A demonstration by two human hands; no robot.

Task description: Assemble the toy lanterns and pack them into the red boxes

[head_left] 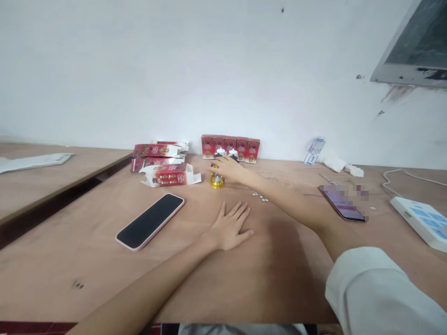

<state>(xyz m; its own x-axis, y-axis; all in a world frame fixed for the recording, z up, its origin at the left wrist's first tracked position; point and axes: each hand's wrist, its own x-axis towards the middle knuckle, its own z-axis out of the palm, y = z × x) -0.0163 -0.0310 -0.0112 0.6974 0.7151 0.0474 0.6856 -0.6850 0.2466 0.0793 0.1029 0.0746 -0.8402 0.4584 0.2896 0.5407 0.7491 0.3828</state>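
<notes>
Cartons of red card (231, 143) are aligned, another carton (172, 177) open; left hand (231, 228) spread empty, right hand (230, 169) half-curled at round gold object (217, 184), grip unclear.

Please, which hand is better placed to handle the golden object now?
Probably the right hand: its fingers are at the golden object, whereas the left hand lies spread on the table, farther from it.

It is seeming a simple workroom; a brown table (87, 260) is standing against a scuffed wall (174, 65), carrying a power strip (417, 221).
</notes>
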